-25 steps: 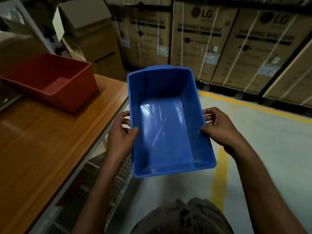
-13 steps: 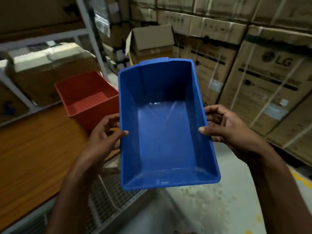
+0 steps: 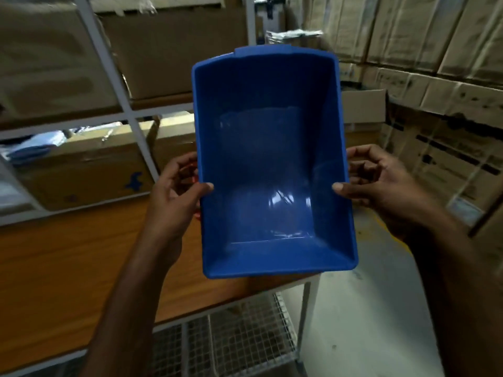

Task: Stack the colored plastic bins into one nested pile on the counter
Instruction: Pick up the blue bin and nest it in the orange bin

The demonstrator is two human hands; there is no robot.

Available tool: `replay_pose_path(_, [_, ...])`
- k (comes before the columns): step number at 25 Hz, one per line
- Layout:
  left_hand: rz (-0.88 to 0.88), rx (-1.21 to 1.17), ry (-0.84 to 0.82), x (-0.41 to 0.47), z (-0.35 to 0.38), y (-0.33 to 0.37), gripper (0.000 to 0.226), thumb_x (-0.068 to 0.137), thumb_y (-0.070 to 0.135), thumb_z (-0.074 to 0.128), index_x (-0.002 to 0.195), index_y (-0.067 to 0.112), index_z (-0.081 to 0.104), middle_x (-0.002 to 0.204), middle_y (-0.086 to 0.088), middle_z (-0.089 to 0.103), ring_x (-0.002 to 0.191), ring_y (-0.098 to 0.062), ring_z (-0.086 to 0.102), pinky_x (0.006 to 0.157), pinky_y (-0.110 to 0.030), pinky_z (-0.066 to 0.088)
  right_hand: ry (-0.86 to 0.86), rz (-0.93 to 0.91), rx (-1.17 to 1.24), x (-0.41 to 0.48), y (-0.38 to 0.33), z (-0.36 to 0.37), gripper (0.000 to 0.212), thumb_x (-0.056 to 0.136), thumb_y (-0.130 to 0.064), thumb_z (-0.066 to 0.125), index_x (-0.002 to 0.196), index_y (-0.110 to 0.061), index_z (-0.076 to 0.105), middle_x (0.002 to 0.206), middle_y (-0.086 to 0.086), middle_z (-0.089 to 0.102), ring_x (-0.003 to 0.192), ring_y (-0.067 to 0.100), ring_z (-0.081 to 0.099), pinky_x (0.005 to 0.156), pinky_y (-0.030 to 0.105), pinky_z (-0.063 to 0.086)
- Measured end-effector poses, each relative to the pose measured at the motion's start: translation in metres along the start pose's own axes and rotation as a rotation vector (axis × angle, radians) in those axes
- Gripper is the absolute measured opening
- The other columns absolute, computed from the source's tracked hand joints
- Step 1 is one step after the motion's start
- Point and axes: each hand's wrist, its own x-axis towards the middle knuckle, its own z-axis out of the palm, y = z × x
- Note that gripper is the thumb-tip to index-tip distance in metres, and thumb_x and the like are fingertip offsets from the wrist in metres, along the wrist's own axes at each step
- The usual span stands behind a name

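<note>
Blue bin (image 3: 272,164), empty, is clamped at both long sides by left hand (image 3: 174,197) and right hand (image 3: 381,186) above the wooden counter (image 3: 68,262); a red sliver (image 3: 195,178), possibly another bin, peeks left.

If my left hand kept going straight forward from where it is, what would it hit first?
Probably the cardboard box at the back of the counter. The left hand grips the blue bin above the counter; depth is unclear.

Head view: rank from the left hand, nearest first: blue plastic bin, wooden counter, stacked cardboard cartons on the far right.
From the left hand:
1. Blue plastic bin, gripped at its left rim.
2. Wooden counter, just below.
3. Stacked cardboard cartons, far right, past the bin.
</note>
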Motion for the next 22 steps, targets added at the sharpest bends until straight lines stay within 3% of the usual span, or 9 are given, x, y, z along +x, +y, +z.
replay_pose_path(3, [0.036, -0.033, 0.040, 0.029, -0.019, -0.002, 0.047, 0.098, 0.010, 0.060, 0.139, 0.034, 0.057, 0.130, 0.010, 0.063, 0.121, -0.010, 0.062, 0.089, -0.037, 0.058, -0.057, -0.029, 0.032, 0.041, -0.003, 0.025, 0.046, 0.086, 0.006, 0.072, 0.116, -0.027, 0.062, 0.128, 0.016, 0.067, 0.103, 0.022, 0.069, 0.095, 0.046, 0.059])
replay_pose_path(8, [0.043, -0.017, 0.094, 0.083, -0.039, -0.011, 0.045, 0.101, 0.015, 0.061, 0.141, 0.033, 0.056, 0.134, 0.007, 0.062, 0.124, -0.012, 0.061, 0.089, -0.036, 0.058, -0.105, -0.039, 0.088, 0.112, -0.005, 0.063, 0.043, 0.090, 0.005, 0.067, 0.122, -0.023, 0.061, 0.134, 0.016, 0.065, 0.116, 0.023, 0.069, 0.085, 0.034, 0.060])
replay_pose_path(13, [0.031, -0.010, 0.164, 0.140, -0.044, -0.022, 0.042, 0.103, 0.015, 0.057, 0.143, 0.030, 0.055, 0.133, 0.005, 0.063, 0.119, -0.012, 0.064, 0.083, -0.032, 0.060, -0.148, -0.018, 0.106, 0.169, -0.007, 0.094, 0.037, 0.094, 0.008, 0.061, 0.120, -0.017, 0.059, 0.112, 0.003, 0.072, 0.100, 0.012, 0.071, 0.071, 0.027, 0.059])
replay_pose_path(18, [-0.135, -0.107, 0.254, 0.182, -0.037, -0.038, 0.039, 0.103, 0.011, 0.056, 0.141, 0.021, 0.057, 0.127, -0.001, 0.069, 0.102, -0.014, 0.072, 0.063, -0.026, 0.061, -0.222, 0.052, 0.095, 0.207, -0.003, 0.106, 0.027, 0.097, 0.005, 0.058, 0.108, -0.019, 0.062, 0.104, -0.002, 0.072, 0.105, 0.015, 0.070, 0.095, 0.038, 0.059])
replay_pose_path(22, [-0.231, -0.091, 0.238, 0.197, -0.035, -0.063, 0.036, 0.103, 0.011, 0.057, 0.137, 0.021, 0.060, 0.125, -0.005, 0.070, 0.105, -0.019, 0.071, 0.068, -0.033, 0.061, -0.236, 0.140, 0.076, 0.230, 0.010, 0.107, 0.026, 0.096, 0.005, 0.059, 0.110, -0.017, 0.063, 0.105, 0.001, 0.071, 0.113, 0.020, 0.068, 0.107, 0.049, 0.052])
